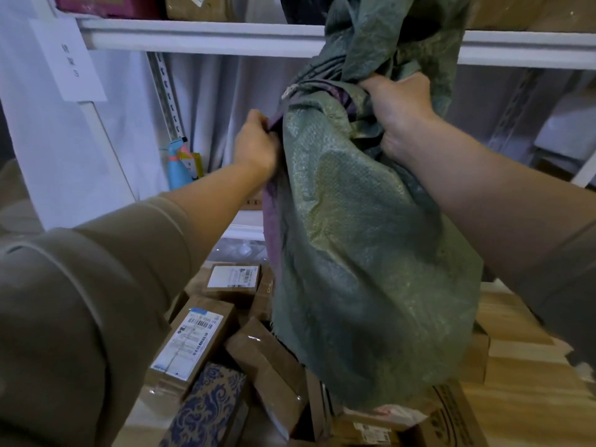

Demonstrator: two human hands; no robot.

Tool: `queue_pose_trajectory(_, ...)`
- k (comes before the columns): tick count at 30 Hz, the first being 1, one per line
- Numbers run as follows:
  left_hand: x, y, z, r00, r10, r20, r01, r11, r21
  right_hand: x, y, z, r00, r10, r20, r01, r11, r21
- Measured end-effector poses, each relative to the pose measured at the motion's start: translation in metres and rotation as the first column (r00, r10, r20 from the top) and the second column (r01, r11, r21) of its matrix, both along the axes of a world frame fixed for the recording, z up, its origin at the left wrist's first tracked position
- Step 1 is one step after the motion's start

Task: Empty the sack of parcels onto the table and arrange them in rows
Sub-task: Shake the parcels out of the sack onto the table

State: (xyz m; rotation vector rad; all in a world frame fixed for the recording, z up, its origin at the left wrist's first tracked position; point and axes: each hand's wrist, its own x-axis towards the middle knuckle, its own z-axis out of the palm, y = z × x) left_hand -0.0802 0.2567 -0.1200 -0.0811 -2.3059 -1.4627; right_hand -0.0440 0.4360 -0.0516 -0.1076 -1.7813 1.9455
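Head view. I see both hands raised and gripping the green woven sack (361, 253), which hangs upended above the table (522, 366). The left hand (256, 143) has its fingers curled tight, pinching the sack's purple-striped edge. The right hand (400, 108) is closed round a gathered bunch of the sack's fabric higher up, just under the white shelf rail (206, 35). The sack's lower end hangs over a loose heap of parcels (258, 359) lying on the table toward its left and near edges; I cannot tell whether it touches them. Among them, a brown box with a white shipping label (190, 343) lies tilted beside a blue-patterned box (209, 408) at the near edge. A further labelled box (233, 279) sits toward the far edge. A blue spray bottle (178, 162) stands behind, by the shelf upright.
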Motion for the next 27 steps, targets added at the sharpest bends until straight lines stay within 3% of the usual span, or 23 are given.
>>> queue_pose_trajectory(2,0.008,0.000,0.001,1.000,0.002,-0.015,-0.003,0.998,-0.056,0.001,0.003,0.000,1.000,0.004,-0.002,-0.004,1.000,0.023)
queue_pose_trajectory(5,0.013,-0.002,-0.002,0.990,-0.034,0.140,0.072,0.959,-0.275,0.003,0.004,-0.013,0.999,0.045,0.015,-0.046,0.996,0.071)
queue_pose_trajectory(7,0.017,-0.002,0.001,0.990,-0.008,0.143,0.058,0.935,-0.350,0.002,0.005,-0.017,0.998,0.048,0.028,-0.050,0.994,0.097)
queue_pose_trajectory(10,0.021,-0.003,0.002,0.996,0.087,0.032,-0.077,0.966,-0.247,0.002,0.007,-0.011,0.999,0.040,0.024,-0.042,0.995,0.085)
queue_pose_trajectory(17,0.025,-0.003,0.008,0.993,0.071,0.096,-0.060,0.991,-0.118,0.009,0.010,-0.010,0.997,0.067,0.030,-0.071,0.985,0.155)
queue_pose_trajectory(21,0.018,-0.006,0.027,0.990,0.140,-0.017,-0.141,0.979,-0.150,0.008,0.012,0.001,0.998,0.054,-0.020,-0.051,0.990,0.132)
queue_pose_trajectory(27,0.019,-0.013,0.027,0.986,0.168,0.005,-0.163,0.958,-0.235,0.008,0.009,-0.004,0.997,0.076,-0.021,-0.073,0.989,0.132)
